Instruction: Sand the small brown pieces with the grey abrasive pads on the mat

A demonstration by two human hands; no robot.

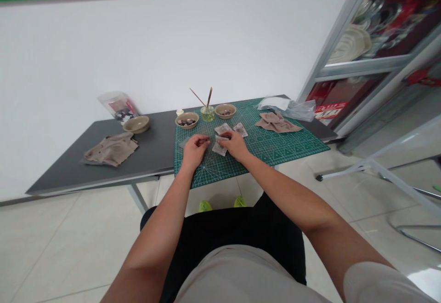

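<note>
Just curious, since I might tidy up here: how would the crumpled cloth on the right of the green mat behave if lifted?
The cloth would probably flop and sag, given its soft creases. It looks light, with thin edges. Pushed, it might bunch rather than roll, lying low.

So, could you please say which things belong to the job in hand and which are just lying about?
Likely the job: left hand, right hand, packets, mat, perhaps the jar and bowls on it.
Seemingly lying about: cloths, bag, clear container, left bowl.
</note>
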